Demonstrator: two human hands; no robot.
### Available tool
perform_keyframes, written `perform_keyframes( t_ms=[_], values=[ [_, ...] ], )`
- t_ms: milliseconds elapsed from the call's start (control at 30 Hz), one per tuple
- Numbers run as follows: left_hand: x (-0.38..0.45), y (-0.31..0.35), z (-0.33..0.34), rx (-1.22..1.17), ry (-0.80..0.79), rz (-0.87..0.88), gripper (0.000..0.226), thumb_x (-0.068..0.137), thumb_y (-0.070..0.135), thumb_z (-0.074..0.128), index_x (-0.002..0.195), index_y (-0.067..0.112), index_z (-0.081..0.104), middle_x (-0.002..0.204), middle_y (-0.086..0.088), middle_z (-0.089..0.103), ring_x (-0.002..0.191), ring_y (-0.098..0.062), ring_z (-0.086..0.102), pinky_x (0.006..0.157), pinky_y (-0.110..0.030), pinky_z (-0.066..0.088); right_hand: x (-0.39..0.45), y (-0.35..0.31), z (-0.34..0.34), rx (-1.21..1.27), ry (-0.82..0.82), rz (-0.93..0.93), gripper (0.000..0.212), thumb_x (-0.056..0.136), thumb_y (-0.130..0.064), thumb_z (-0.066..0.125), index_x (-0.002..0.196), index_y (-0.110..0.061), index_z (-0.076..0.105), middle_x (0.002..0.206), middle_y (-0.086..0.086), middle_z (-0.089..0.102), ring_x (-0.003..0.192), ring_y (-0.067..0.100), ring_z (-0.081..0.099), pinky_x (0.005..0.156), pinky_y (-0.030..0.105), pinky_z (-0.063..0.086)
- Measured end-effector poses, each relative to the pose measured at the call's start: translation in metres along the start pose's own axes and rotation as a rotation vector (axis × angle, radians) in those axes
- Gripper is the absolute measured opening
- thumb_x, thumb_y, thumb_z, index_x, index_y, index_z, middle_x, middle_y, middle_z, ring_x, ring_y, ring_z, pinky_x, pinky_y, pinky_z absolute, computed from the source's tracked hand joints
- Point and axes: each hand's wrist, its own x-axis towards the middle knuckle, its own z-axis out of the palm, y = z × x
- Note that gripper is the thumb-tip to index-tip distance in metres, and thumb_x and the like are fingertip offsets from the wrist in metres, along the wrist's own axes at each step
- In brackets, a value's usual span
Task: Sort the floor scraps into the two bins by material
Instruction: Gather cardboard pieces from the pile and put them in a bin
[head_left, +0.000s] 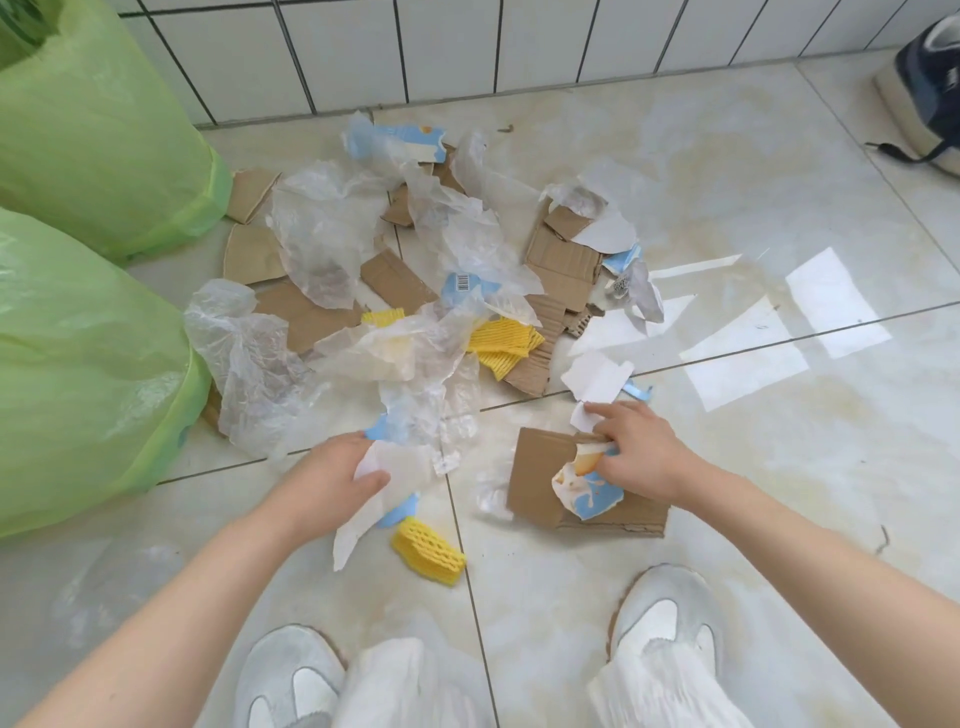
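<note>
The left hand (327, 480) pinches a white plastic scrap (363, 512) whose long axis trails toward the yellow foam net (428, 552). The right hand (636, 449), beyond that net, grips a printed paper scrap (584, 491) over flat cardboard (535, 483).

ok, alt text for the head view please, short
Seen from above, a person's left hand grips a white scrap while the right hand pinches torn paper lying on a cardboard piece. Beyond lies a pile of plastic film, with two green-bagged bins at left.
</note>
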Motion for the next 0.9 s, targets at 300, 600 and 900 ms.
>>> perform_keyframes(
  t_ms=[300, 600, 900],
  values=[
    [-0.006, -0.011, -0.006, -0.380, 0.281, -0.363, 0.013, 0.084, 0.017, 0.065, 0.094, 0.010, 0.070, 0.096, -0.011, 0.070, 0.092, -0.030, 0.064, 0.081, -0.038, 0.049, -0.013, -0.013, -0.003, 0.072, 0.120, -0.004, 0.063, 0.055, -0.030, 0.040, 0.107, -0.002, 0.061, 0.110, 0.010, 0.064, 0.114, 0.033, 0.045, 0.093, 0.044, 0.043],
    [0.002, -0.011, 0.029, -0.113, 0.219, -0.460, 0.040, 0.084, 0.027, 0.063, 0.122, 0.016, 0.055, 0.127, -0.009, 0.045, 0.123, -0.029, 0.038, 0.089, -0.030, 0.032, 0.024, -0.006, -0.018, -0.228, -0.020, 0.067, 0.059, 0.077, -0.029, 0.057, 0.133, -0.019, 0.042, 0.157, -0.001, 0.018, 0.141, 0.034, 0.010, 0.111, 0.047, 0.018],
    [0.001, -0.014, 0.028, -0.333, 0.260, -0.527, 0.039, 0.078, 0.019, 0.071, 0.114, 0.010, 0.060, 0.115, -0.011, 0.063, 0.109, -0.033, 0.055, 0.087, -0.036, 0.046, 0.017, -0.009, -0.015, -0.221, 0.148, -0.084, 0.043, 0.081, -0.030, 0.061, 0.124, -0.023, 0.055, 0.121, -0.002, 0.045, 0.123, 0.028, 0.029, 0.100, 0.042, 0.025]
  ],
)
